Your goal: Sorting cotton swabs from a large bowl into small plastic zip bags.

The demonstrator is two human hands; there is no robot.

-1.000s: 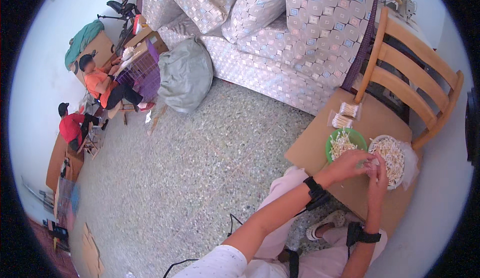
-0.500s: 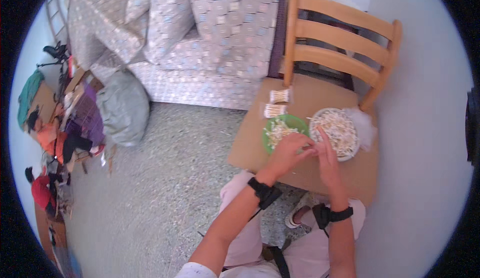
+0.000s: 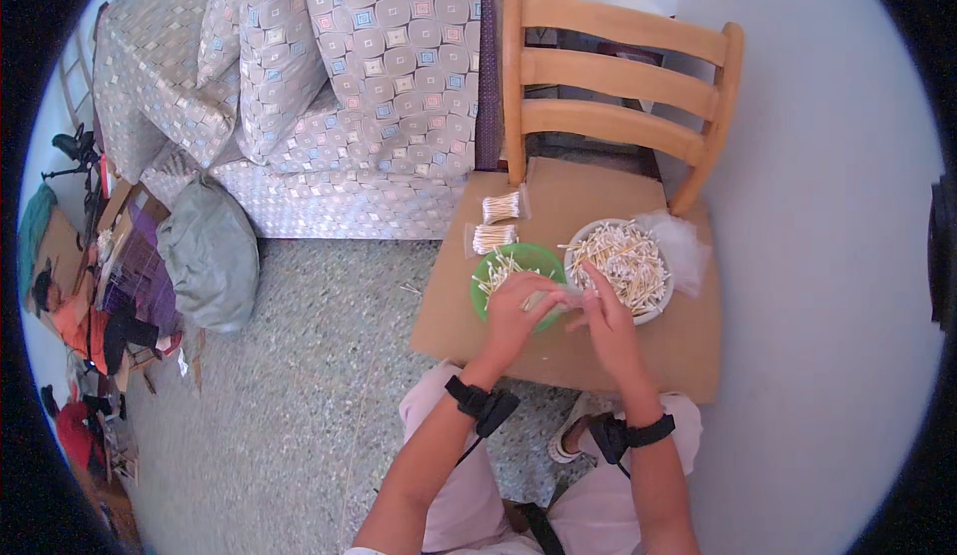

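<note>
A small clear plastic bag [image 3: 569, 297] spans the gap between my hands, over the two bowls' near edges. My left hand [image 3: 515, 308] pinches one side of it, fingers closed, partly covering the green bowl [image 3: 549, 261] of loose cotton swabs. My right hand [image 3: 607, 318] is at the bag's other side, with fingers bent around it and the index finger pointing up along the white bowl [image 3: 662, 306]. That bowl is heaped with cotton swabs [image 3: 626, 261]. Behind the green bowl lie two filled bags of swabs, one packet [image 3: 501, 207] behind the other packet [image 3: 493, 238].
Brown cardboard [image 3: 454, 326] covers the seat of the wooden chair [image 3: 618, 74]. A heap of clear plastic bags [image 3: 681, 248] lies right of the white bowl, near the wall [image 3: 797, 256]. A patterned sofa [image 3: 389, 86] stands behind. Two people, one in orange [image 3: 78, 321], sit far left.
The view has shifted right, so the chair and bowls appear farther left. My hands stay together over the bowls, and the clear bag between them shows more plainly.
</note>
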